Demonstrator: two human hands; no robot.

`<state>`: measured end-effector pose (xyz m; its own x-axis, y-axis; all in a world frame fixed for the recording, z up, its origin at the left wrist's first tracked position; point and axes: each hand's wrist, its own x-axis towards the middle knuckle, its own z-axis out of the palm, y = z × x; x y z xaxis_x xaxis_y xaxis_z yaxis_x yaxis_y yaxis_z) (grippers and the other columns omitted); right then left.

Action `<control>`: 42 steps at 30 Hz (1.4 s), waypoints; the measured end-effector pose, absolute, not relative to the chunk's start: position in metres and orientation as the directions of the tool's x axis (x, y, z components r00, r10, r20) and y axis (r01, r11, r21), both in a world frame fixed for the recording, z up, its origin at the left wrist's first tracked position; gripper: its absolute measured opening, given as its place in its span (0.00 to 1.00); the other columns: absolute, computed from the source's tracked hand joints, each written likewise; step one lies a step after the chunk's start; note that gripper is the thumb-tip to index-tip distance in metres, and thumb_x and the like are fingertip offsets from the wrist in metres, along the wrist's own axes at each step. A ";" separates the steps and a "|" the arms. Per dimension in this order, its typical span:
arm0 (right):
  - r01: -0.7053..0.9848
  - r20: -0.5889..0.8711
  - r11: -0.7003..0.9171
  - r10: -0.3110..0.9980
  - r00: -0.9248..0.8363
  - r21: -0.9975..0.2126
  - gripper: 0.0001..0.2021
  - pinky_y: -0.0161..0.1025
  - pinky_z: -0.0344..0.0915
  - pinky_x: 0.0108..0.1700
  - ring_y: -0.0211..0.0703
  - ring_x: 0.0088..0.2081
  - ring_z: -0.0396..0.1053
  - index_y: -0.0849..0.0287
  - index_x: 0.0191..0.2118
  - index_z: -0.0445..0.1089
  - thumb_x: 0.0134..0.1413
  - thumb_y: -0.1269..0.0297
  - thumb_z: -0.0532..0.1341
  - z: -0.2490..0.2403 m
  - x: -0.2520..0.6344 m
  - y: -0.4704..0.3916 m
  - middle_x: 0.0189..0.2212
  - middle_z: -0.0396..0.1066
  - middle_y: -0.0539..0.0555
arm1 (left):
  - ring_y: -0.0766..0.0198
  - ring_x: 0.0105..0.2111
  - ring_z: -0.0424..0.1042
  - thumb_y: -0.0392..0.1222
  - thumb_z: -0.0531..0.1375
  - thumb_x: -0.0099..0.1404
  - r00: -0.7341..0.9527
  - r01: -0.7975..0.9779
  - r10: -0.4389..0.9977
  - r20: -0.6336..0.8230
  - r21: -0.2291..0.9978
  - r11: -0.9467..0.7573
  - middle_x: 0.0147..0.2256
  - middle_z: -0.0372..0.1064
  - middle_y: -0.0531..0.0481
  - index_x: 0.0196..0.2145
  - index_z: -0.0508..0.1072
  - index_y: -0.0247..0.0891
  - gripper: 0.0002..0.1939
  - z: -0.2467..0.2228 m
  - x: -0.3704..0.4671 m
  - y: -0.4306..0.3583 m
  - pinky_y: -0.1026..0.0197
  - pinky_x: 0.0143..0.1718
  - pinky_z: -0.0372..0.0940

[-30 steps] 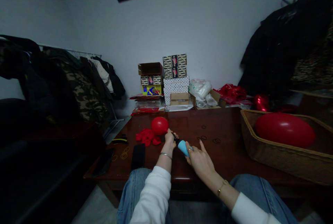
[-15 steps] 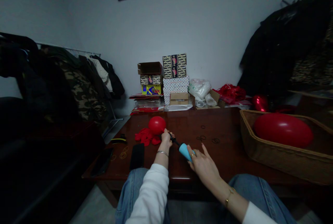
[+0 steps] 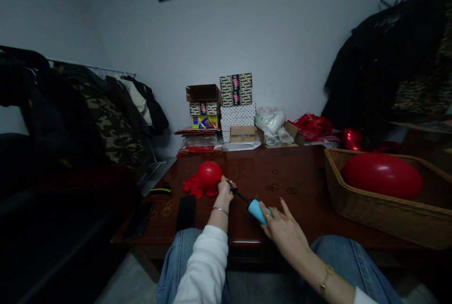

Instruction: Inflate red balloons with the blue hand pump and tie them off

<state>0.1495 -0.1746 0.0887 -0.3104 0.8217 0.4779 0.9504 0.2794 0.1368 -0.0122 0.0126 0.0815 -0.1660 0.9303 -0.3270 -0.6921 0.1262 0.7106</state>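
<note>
Recorder: Step in hand, as I judge it: inflating the small red balloon (image 3: 209, 174) with your blue-and-black pump (image 3: 259, 212). It is round, just off the pump's far left end.

Checker: Your grip?

Recorder: Your left hand (image 3: 225, 188) pinches the balloon's neck against the pump's black end; the exact finger placement is too small to tell. Your right hand (image 3: 286, 231) is wrapped round the blue barrel, and the black rod (image 3: 242, 196) shows between your hands.

Checker: What does your next move call for?

Recorder: My judgement: a steady neck pinch, with the barrel pushed straight along the rod.

Checker: Surface and room?

Recorder: Glossy brown table (image 3: 243, 226) under the pump. Loose red balloons (image 3: 192, 185) left of the pump; dark bands (image 3: 288, 191) beyond and to its right; wicker basket (image 3: 374, 210) well right of it, holding a large red balloon (image 3: 383, 175). Stacked boxes (image 3: 237, 90) stand beyond the pump, near the pale wall (image 3: 289, 50); hanging clothes (image 3: 106, 120) are far left.
</note>
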 end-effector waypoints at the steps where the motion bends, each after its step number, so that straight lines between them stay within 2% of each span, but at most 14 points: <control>1: 0.952 0.480 0.274 0.822 -0.307 0.140 0.23 0.53 0.45 0.62 0.44 0.40 0.71 0.64 0.57 0.59 0.56 0.66 0.56 0.091 0.146 -0.171 0.37 0.73 0.58 | 0.72 0.12 0.53 0.47 0.47 0.69 -0.163 -0.695 0.932 -0.324 0.708 0.125 0.16 0.51 0.59 0.25 0.55 0.39 0.15 0.082 -0.010 0.011 0.69 0.15 0.51; 6: 0.959 0.482 0.244 0.829 -0.283 0.143 0.24 0.51 0.44 0.62 0.44 0.39 0.70 0.63 0.58 0.58 0.55 0.67 0.56 0.097 0.127 -0.150 0.36 0.73 0.57 | 0.72 0.12 0.53 0.47 0.47 0.69 -0.136 -0.690 0.931 -0.338 0.707 0.156 0.15 0.50 0.59 0.25 0.55 0.39 0.16 0.084 0.005 0.006 0.70 0.15 0.51; 12: 0.969 0.480 0.231 0.842 -0.245 0.090 0.25 0.51 0.43 0.63 0.45 0.41 0.70 0.66 0.58 0.58 0.55 0.66 0.57 0.096 0.114 -0.138 0.38 0.73 0.60 | 0.73 0.12 0.53 0.49 0.51 0.67 -0.130 -0.672 0.933 -0.337 0.722 0.167 0.15 0.50 0.59 0.25 0.57 0.39 0.16 0.087 0.008 0.004 0.70 0.15 0.51; 21: 0.961 0.516 0.264 0.814 -0.267 0.082 0.24 0.51 0.45 0.62 0.43 0.38 0.71 0.64 0.58 0.58 0.56 0.66 0.56 0.085 0.131 -0.155 0.36 0.73 0.57 | 0.72 0.11 0.53 0.47 0.49 0.68 -0.154 -0.655 0.929 -0.335 0.739 0.158 0.15 0.51 0.59 0.25 0.55 0.39 0.15 0.088 0.001 0.010 0.70 0.14 0.50; 24: 0.954 0.534 0.288 0.796 -0.285 0.081 0.23 0.52 0.45 0.62 0.43 0.39 0.71 0.63 0.58 0.57 0.56 0.66 0.55 0.080 0.144 -0.166 0.36 0.73 0.57 | 0.72 0.12 0.53 0.49 0.51 0.67 -0.170 -0.660 0.935 -0.312 0.741 0.127 0.15 0.51 0.59 0.25 0.56 0.39 0.16 0.090 -0.007 0.015 0.69 0.15 0.51; 30: 0.952 0.519 0.295 0.803 -0.292 0.079 0.24 0.52 0.43 0.63 0.44 0.42 0.71 0.63 0.59 0.57 0.57 0.65 0.56 0.075 0.158 -0.180 0.40 0.73 0.58 | 0.72 0.11 0.53 0.47 0.47 0.69 -0.178 -0.657 0.939 -0.296 0.746 0.111 0.15 0.50 0.59 0.24 0.55 0.39 0.16 0.095 -0.017 0.016 0.69 0.15 0.50; 42: 0.963 0.482 0.252 0.835 -0.266 0.095 0.23 0.51 0.43 0.63 0.43 0.38 0.71 0.64 0.58 0.59 0.56 0.66 0.55 0.095 0.133 -0.157 0.35 0.73 0.56 | 0.72 0.12 0.53 0.46 0.47 0.69 -0.163 -0.669 0.937 -0.310 0.732 0.126 0.16 0.51 0.59 0.25 0.55 0.39 0.15 0.090 -0.001 0.009 0.69 0.15 0.51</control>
